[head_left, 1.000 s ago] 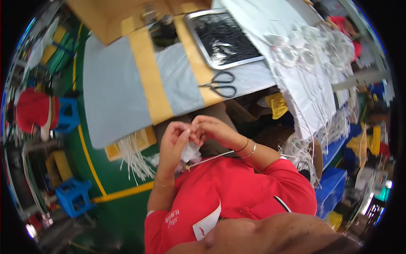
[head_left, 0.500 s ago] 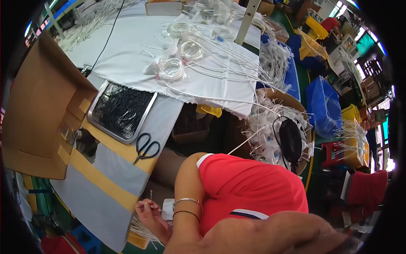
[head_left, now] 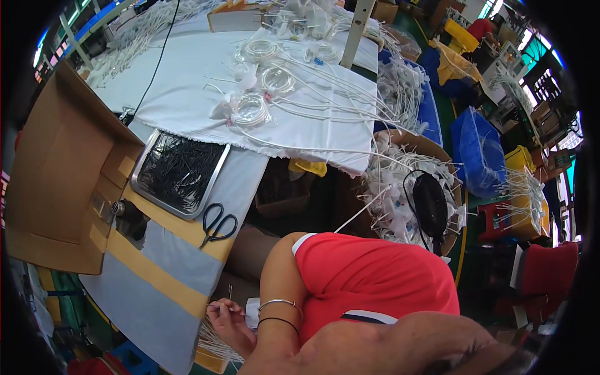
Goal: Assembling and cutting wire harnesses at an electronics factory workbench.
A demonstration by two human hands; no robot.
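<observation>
A: Where are the hands?

B: One hand, which I take to be the left hand (head_left: pixel 231 326), is at the near left, just beside the edge of the table with a smooth grey cover and yellow-brown strips (head_left: pixel 178 257). Its fingers are curled in close, not spread. They seem to pinch some thin, pale wire ends (head_left: pixel 230 291), which poke up above the fingers.

A: And the right hand?

B: I can see the bare right arm (head_left: pixel 279 281) with two bands on it, but the hand is hidden. I can't tell if it's wide or holding something.

A: What's that white bit?

B: A small, flat-looking white piece (head_left: pixel 252 312), between the left hand and the right arm. I can't tell if it joins the wires.

A: Would the wires feel heavy?

B: No, I think they'd be very light and easy to bend. Maybe a bit slippery too. A hard tug could hurt them, so I'd hold them with fingertips, low down, where they're less wobbly.

A: What's close by?

B: Black-handled metal scissors (head_left: pixel 210 236) lie on the table's right edge. Farther off is a shiny silver metal tray (head_left: pixel 215 179) full of thin black strips (head_left: pixel 178 169).
</observation>
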